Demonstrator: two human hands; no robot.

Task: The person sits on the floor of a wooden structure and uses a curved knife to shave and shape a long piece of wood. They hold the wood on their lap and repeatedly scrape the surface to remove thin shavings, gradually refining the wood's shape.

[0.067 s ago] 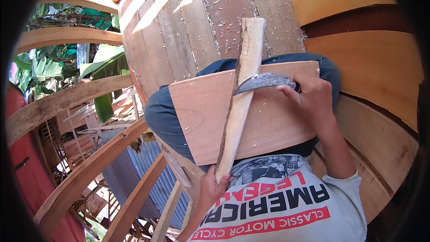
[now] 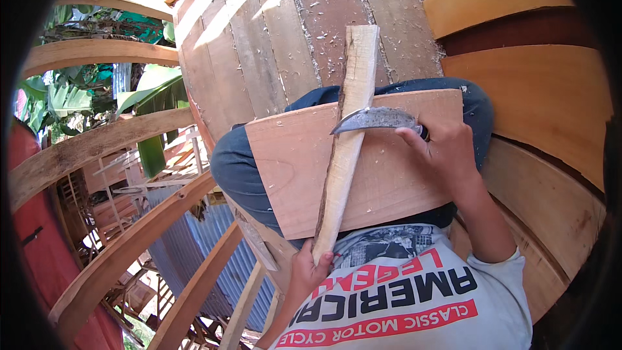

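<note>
A long pale strip of wood (image 2: 353, 113) with dark bark along its left edge lies slantwise across a flat wooden board (image 2: 285, 175) on my lap. My left hand (image 2: 308, 268) is closed around the strip's near end, close to my shirt. In my right hand (image 2: 447, 146) is a knife (image 2: 379, 118) with a curved, dark-spotted blade, its handle mostly hidden by my fingers. The blade crosses the strip a little beyond its middle, with the tip past the bark edge. Beyond the board, the strip's far end sticks out over the floor.
Curled shavings are scattered on the plank floor (image 2: 259, 45) ahead. Curved wooden rails (image 2: 123, 129) stand to my left, with corrugated sheets (image 2: 227, 246) and banana leaves (image 2: 152, 91) outside them. Wooden plank walling (image 2: 525, 91) rises close on my right.
The knife and my right hand have shifted slightly toward me along the strip. The strip's far end has moved slightly left; my left hand keeps its place.
</note>
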